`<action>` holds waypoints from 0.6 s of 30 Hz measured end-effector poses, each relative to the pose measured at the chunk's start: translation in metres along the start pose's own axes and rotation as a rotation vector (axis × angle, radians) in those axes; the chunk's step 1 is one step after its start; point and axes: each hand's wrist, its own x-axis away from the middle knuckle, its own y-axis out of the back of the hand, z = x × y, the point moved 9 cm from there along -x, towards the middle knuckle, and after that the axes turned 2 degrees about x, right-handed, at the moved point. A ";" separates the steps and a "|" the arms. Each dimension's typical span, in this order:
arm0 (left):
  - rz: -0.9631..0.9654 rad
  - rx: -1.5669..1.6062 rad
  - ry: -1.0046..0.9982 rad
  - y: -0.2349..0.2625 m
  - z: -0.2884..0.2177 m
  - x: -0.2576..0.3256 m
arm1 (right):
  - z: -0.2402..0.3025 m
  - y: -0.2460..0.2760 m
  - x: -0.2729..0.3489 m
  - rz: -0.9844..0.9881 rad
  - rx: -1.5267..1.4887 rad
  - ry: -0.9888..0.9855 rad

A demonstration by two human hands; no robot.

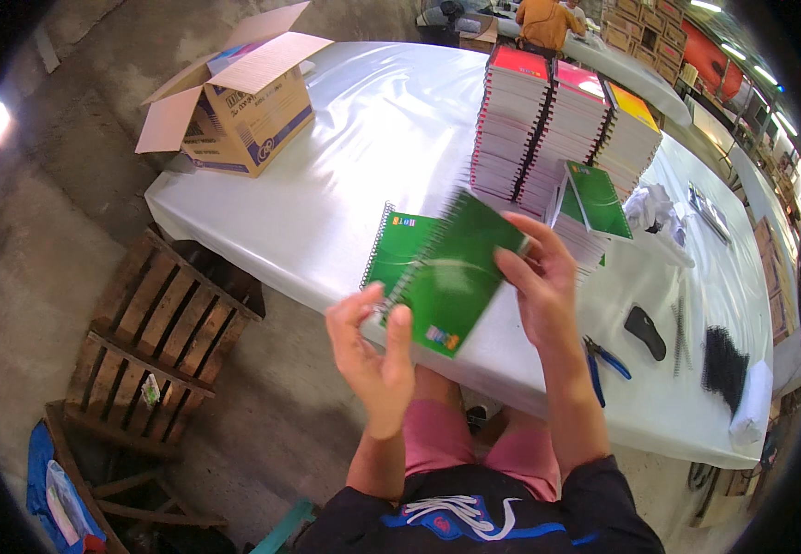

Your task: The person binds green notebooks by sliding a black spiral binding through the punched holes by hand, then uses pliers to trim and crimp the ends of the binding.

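A green spiral-bound notebook [460, 268] is tilted above the near edge of the table. My right hand [543, 277] pinches it by its right edge, thumb on the cover. At its lower left corner, beside the black spiral, is my left hand [374, 355], thumb and fingers apart; whether they touch the wire is hard to tell. Another green notebook [405, 235] lies on the table, partly hidden behind the held one. Right of my hands, more green notebooks [599, 198] top a low pile in front of tall notebook stacks [511, 129] with red and yellow covers.
An open cardboard box [251, 115] stands at the table's far left. Blue-handled pliers [606, 360], a black pouch-like item [645, 332] and black spiral wires [725, 360] lie at the right. Crumpled white material [654, 212] is behind them. A wooden slatted chair [156, 342] stands left; another person [548, 23] is far back.
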 end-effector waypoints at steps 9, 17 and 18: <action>-0.031 0.116 0.302 -0.005 0.108 -0.019 | -0.081 -0.041 -0.071 0.292 0.821 0.179; -0.079 -0.037 0.037 -0.012 0.102 -0.016 | -0.099 -0.042 -0.058 0.150 0.758 0.259; -0.075 -0.018 0.045 -0.012 0.108 -0.014 | -0.099 -0.043 -0.056 0.120 0.765 0.261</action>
